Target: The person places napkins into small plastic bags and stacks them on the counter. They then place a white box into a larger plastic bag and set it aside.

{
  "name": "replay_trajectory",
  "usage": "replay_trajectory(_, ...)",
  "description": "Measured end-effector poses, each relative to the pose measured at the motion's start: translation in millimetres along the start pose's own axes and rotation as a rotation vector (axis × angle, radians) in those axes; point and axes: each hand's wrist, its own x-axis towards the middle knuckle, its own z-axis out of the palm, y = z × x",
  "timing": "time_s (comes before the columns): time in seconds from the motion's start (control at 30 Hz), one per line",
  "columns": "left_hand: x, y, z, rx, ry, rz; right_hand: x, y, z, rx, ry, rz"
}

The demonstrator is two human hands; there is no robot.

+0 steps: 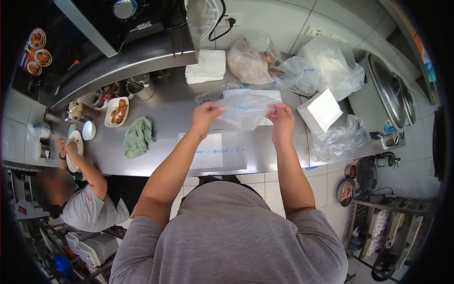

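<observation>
A clear plastic bag (243, 111) is stretched between my two hands above the steel counter. My left hand (206, 116) pinches its left side, and my right hand (282, 117) pinches its right side with thumb and fingers. Beneath the bag lie white sheets (257, 96), partly hidden by it. Nearer to me, a flat clear plastic bag with blue print (220, 151) lies on the counter over something white. To the right of my right hand stands a white paper stack or box (320, 111).
Filled plastic bags (253, 59) and white napkins (206, 66) lie along the wall. Crumpled plastic (341, 139) is at right, near lidded pots (385, 90). A green cloth (138, 137) and a dish of food (117, 112) are left. A co-worker (90, 203) handles a plate at far left.
</observation>
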Motion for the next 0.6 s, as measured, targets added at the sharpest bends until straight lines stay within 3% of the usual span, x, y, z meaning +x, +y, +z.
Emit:
replay_trajectory(0.03,6.1,-12.4,-8.7,-0.111,0.067,-0.114,6.7,5.3,-10.1,0.004,0.006,-0.005)
replay_trajectory(0.17,8.7,-37.8,-17.5,0.093,0.152,-0.083,8.9,2.9,-12.2,0.039,0.065,0.031)
replay_trajectory(0.23,-2.0,-25.1,10.5,0.554,0.689,0.507,-3.3,0.2,1.9,0.022,0.041,0.013)
replay_trajectory(0.27,-12.1,-9.6,20.9,0.555,0.685,0.507,-7.4,0.7,8.6,0.015,-0.006,-0.043)
replay_trajectory(0.33,-36.1,33.0,39.6,0.323,0.242,0.645,-18.3,-5.1,24.3,0.007,-0.050,-0.098)
replay_trajectory(0.43,-52.6,66.6,57.5,0.373,0.153,0.486,-30.9,-17.9,34.0,-0.034,-0.160,-0.125)
replay_trajectory(0.57,-23.2,46.3,34.1,0.237,0.140,0.560,-21.3,-23.9,24.8,-0.131,-0.225,-0.211)
replay_trajectory(0.6,-23.0,47.8,29.4,0.385,0.077,0.607,-17.7,-26.3,19.0,-0.175,-0.221,-0.222)
